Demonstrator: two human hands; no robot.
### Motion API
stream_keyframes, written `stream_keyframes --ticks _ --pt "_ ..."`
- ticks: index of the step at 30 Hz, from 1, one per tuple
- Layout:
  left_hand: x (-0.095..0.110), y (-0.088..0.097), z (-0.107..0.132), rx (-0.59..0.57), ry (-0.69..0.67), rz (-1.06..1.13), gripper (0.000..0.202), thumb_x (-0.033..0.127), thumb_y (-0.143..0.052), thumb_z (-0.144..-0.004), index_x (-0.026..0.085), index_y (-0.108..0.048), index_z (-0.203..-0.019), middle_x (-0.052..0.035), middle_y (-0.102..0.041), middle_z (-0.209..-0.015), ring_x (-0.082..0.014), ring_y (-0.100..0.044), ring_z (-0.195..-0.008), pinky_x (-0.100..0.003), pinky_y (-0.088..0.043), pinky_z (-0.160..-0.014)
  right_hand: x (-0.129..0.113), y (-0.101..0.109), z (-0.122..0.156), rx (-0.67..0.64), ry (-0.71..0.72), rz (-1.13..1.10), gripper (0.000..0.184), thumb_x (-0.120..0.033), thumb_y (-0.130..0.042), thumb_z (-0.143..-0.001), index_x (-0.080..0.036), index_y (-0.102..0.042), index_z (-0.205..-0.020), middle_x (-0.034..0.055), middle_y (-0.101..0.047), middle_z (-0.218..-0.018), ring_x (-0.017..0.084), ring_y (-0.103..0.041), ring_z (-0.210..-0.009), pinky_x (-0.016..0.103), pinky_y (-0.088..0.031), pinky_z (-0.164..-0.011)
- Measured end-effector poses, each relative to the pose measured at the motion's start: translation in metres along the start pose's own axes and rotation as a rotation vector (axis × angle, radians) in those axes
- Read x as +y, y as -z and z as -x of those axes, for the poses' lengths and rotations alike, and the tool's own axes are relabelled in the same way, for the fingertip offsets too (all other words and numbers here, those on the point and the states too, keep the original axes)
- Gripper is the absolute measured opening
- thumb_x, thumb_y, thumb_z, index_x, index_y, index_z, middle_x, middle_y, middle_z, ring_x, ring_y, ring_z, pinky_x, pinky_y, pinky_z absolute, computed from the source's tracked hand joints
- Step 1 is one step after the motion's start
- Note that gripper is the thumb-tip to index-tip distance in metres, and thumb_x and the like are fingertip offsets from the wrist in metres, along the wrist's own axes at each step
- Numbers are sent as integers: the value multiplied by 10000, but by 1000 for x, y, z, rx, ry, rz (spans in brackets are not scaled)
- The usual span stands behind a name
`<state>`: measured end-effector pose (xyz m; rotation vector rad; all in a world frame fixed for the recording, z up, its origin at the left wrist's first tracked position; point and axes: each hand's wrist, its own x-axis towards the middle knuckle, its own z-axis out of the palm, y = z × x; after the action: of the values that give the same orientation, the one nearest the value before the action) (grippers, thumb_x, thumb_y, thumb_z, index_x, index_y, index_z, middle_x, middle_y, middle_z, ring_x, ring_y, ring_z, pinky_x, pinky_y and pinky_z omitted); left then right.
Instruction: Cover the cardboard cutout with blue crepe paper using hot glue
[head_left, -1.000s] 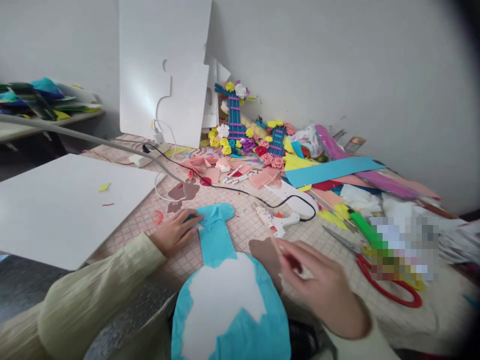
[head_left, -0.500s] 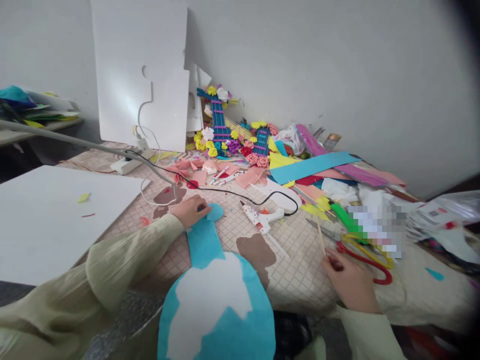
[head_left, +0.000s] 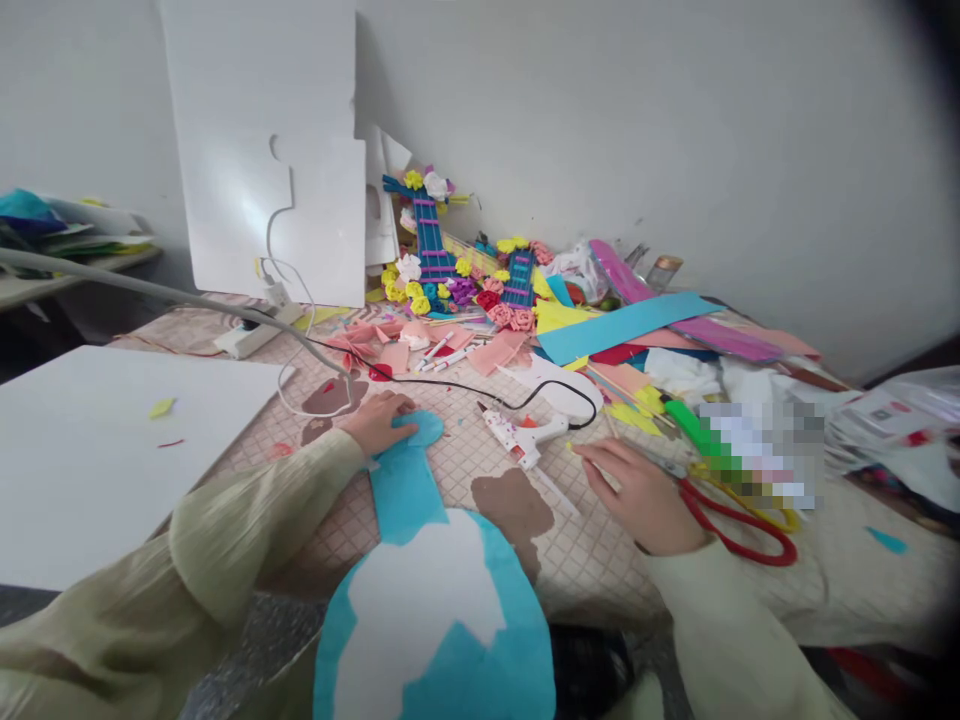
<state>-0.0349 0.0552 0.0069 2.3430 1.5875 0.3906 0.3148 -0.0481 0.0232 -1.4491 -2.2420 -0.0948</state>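
A large bulb-shaped cutout [head_left: 409, 490], white with blue paper over its neck and edges, lies in front of me and hangs over the table's near edge. My left hand [head_left: 379, 420] rests on the rounded top of the blue neck, fingers lying flat on the paper. My right hand [head_left: 637, 490] lies on the tablecloth to the right, fingers closed round a thin wooden stick [head_left: 592, 462] that points left. Its fingertips are just right of a white glue gun [head_left: 525, 437]. Red-handled scissors [head_left: 742, 525] lie right beside that hand.
A big white board [head_left: 112, 450] covers the table's left side, and another cut white board [head_left: 262, 150] leans on the wall. The glue gun's black cable [head_left: 450, 383] runs to a power strip [head_left: 247, 335]. Coloured paper sheets, paper flowers [head_left: 450, 285] and scraps crowd the back and right.
My right hand moved left with the stick, from beside the scissors' handle to close by the glue gun. The left hand stayed on the blue neck. The view shifted slightly.
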Motion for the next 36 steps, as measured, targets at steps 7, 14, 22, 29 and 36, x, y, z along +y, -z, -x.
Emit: stream_keyframes --ticks 7,14,22,29,36 --pt "-6 6 -11 -117 68 57 377 431 -573 -634 158 -612 -891 -51 -619 -788 -200 -567 -733 -290 -438 -647 8 -29 -59 -343 121 201 698 79 -356 -644 -216 -462 -1267 104 -516 -1209 214 -471 -1081 413 -279 -913" --pt "-11 19 -13 -227 100 291 304 385 -625 -564 171 -601 -779 -3 -619 -720 -164 -563 -708 -241 -433 -619 6 -37 -69 -398 123 47 542 -12 -422 -669 -190 -548 -1165 115 -578 -1087 218 -504 -1039 424 -229 -903" --pt "-19 31 -10 -229 164 720 506 450 -733 -497 184 -530 -877 37 -609 -646 -143 -574 -592 -241 -452 -537 25 -17 -70 -31 -103 -431 340 -291 -530 -737 -171 -590 -1049 86 -632 -1050 245 -568 -989 374 -434 -836" --pt "-20 12 -7 55 301 996 590 444 -704 -558 185 -459 -1029 -30 -626 -836 -178 -620 -732 -329 -509 -673 26 30 -83 178 -519 -665 370 -382 -636 -668 -195 -617 -987 55 -674 -954 257 -613 -925 382 -485 -795" --pt "17 -34 19 203 327 1005 531 365 -580 -677 172 -386 -1132 -53 -596 -886 -205 -606 -797 -377 -505 -713 23 45 -88 388 -427 -583 280 -390 -622 -700 -227 -652 -926 22 -678 -889 220 -607 -924 335 -470 -804"
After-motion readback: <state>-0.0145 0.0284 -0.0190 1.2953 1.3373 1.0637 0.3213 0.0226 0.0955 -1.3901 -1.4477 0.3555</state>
